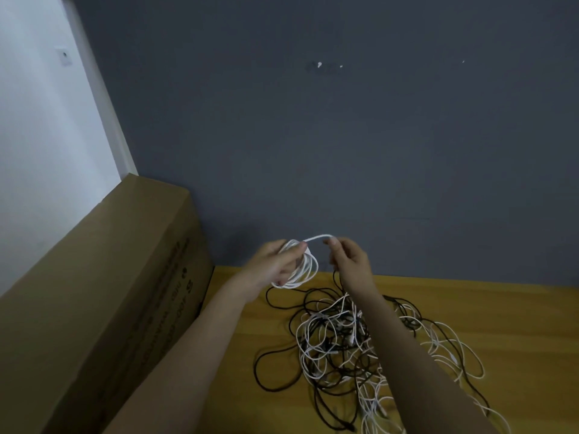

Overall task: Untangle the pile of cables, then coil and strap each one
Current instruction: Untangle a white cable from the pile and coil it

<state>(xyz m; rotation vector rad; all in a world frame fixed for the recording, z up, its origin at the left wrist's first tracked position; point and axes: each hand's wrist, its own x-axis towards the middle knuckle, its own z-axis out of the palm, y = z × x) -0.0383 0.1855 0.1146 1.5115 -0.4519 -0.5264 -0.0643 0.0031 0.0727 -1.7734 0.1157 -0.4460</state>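
Cables (354, 343) heaped in a black-and-white tangle on the wooden counter (501, 311), at about five o'clock from the raised hands. One white cable (300, 270) already lifted clear and wound into a coil of several loops, held above the far edge of the counter. Left hand (279, 261) closed around that coil, fingers curled through the loops. Right hand (347, 258) at three o'clock of it, pinching the short free tail between thumb and fingertips — tail arching between the two hands. Step in hand, by the look of it: finishing the coil of this first cable. Next move likely calls for tucking or wrapping the tail and strapping the loops without letting them spring; no strap visible anywhere. Counted: two hands, one coil, one pile — strands too interlaced to number — and one cardboard box (103, 292) at nine o'clock.
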